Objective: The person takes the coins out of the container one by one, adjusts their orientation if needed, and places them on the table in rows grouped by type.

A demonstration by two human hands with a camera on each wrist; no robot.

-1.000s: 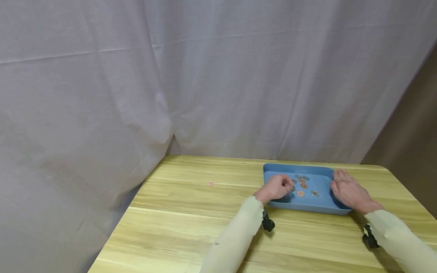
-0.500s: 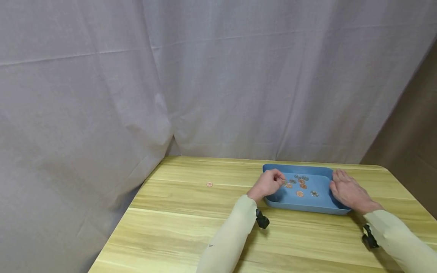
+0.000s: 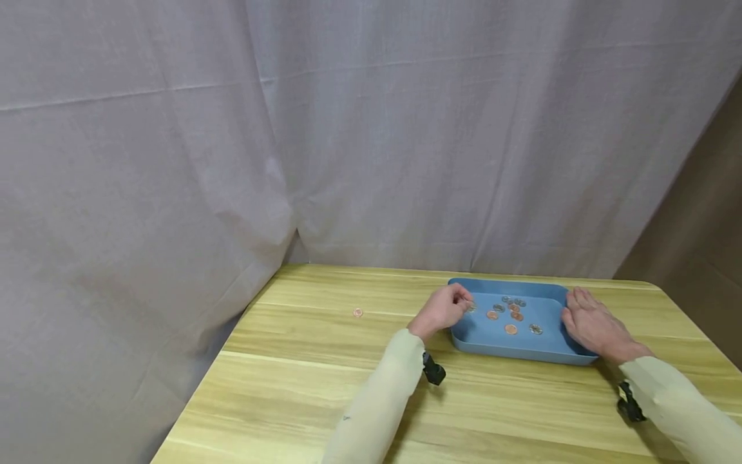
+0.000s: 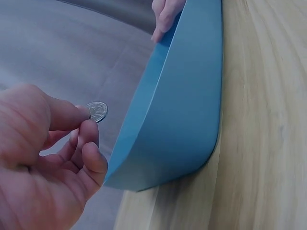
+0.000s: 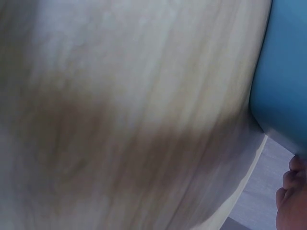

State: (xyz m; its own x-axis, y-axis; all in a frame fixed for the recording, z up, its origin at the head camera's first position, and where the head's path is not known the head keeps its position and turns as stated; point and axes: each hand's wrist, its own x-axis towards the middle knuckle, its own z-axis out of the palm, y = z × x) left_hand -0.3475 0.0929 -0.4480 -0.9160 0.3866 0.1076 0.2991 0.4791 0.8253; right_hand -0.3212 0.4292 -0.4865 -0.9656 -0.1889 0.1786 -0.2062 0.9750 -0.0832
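Near the left end of the blue tray (image 3: 522,353), my left hand (image 3: 440,309) pinches a silver coin (image 4: 97,111) between thumb and forefinger. The left wrist view shows this coin tilted, its face partly covered by the fingertips. My right hand (image 3: 597,325) rests along the tray's right rim, fingers together and thumb on the inner side. Only some of its fingers (image 5: 292,184) appear in the right wrist view. Inside the tray lie copper coins (image 3: 511,329) and silver coins (image 3: 536,328), several in a cluster towards the back.
One copper coin (image 3: 357,312) lies alone on the wooden table (image 3: 324,393), left of the tray. Grey curtain (image 3: 394,161) hangs behind and to the left of the table. Black wrist cameras (image 3: 433,369) sit under both forearms.
My left hand has drawn left across the tray to its left edge, carrying the silver coin. Coins formerly hidden by it now show. My right hand keeps its place.
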